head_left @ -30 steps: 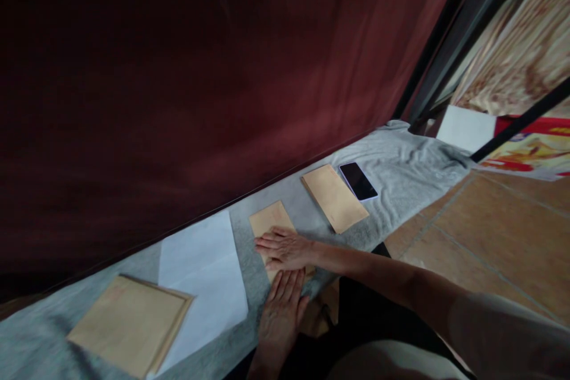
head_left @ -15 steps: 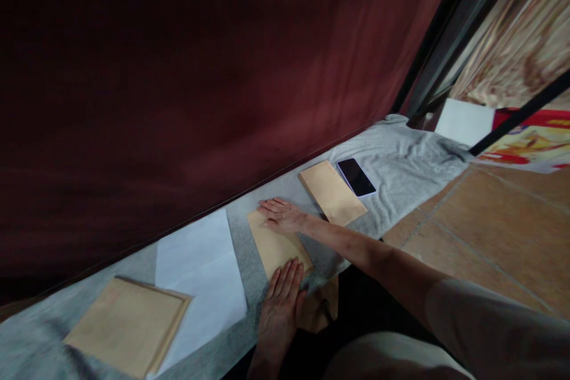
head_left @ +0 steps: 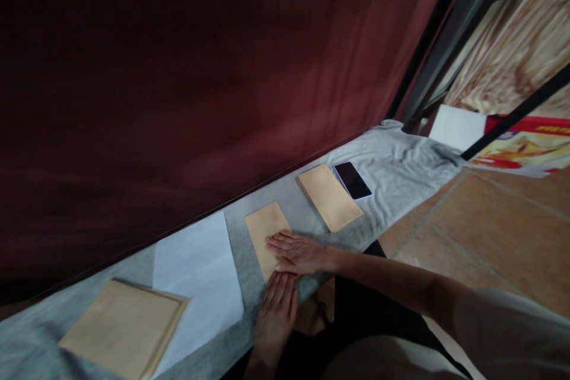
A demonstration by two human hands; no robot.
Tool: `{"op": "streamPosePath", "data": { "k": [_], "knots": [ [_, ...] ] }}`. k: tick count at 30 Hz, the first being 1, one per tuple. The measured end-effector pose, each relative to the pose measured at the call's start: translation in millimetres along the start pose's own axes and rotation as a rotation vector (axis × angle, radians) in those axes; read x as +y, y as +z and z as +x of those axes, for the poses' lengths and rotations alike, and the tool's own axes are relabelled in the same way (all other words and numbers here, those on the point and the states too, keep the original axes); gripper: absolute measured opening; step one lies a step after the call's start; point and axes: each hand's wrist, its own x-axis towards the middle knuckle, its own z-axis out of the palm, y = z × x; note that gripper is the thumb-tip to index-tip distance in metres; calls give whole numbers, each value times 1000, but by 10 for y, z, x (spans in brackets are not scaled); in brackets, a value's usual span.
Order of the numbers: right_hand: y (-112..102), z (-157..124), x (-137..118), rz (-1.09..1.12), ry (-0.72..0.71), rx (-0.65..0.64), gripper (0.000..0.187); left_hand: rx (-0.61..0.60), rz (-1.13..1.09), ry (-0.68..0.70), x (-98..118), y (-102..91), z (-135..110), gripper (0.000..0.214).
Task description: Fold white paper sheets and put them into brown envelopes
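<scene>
My two bare hands lie flat over a narrow brown paper envelope [head_left: 262,225], fingers straight and close together, clenched on nothing. The envelope rests about midway along a long, narrow surface covered with a grey cloth [head_left: 401,157], its far end in plain sight and its near end hidden by my hands. My right hand [head_left: 299,252] spans the middle of it, fingers pointing left; my left hand [head_left: 276,307] is at the near edge, fingers pointing away from me, their tips right up against my right hand. To the left, a large white sheet of paper [head_left: 200,270] lies on the cloth, and a stack of brown envelopes [head_left: 120,329] overlaps its near left part. To the right is a neat brown pile [head_left: 330,197], and just beside it a smartphone [head_left: 352,180] lies face up, screen dark, in a pale purple case. The cloth is smooth around the papers and wrinkled towards its far right end. Along the far side rises a broad, dark red upright panel [head_left: 249,95], dim and almost black at left. At far right stand a dark frame [head_left: 439,47], a brown-and-cream marbled surface [head_left: 521,53] and a red and yellow printed panel [head_left: 529,145], crossed by a black bar [head_left: 521,108]. Below them spreads a floor of brown tiles [head_left: 494,237] with pale joints.
</scene>
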Motion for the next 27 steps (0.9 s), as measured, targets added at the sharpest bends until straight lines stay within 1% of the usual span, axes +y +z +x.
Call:
{"op": "streamPosePath", "data": {
  "k": [3,7,10,13,15,18,21,24,27],
  "knots": [
    [44,-160,-91,16,1,36,64,-21,-10,-8,-2,-18,-9,41],
    [98,-416,-181,23,-37,91,64,-4,-30,-22,7,-49,-34,47],
    [91,-619,-232,20,-56,92,69,1,-27,-26,13,-85,-78,51],
    [53,-772,-263,27,-73,89,70,-8,-66,-56,-4,-143,-92,47],
    [34,-824,-268,40,-95,81,67,-20,-113,-82,-39,-169,-44,41],
    [34,-833,-261,53,-108,84,61,-34,-154,-122,-132,-131,161,39],
    [39,-805,-259,67,-81,96,56,-85,-139,-157,-259,10,500,47],
    [14,-787,-271,84,-60,97,54,-135,-101,-146,-403,169,853,52],
    [-11,-786,-279,91,-73,117,53,-161,-101,-125,-537,263,1104,53]
  ]
}}
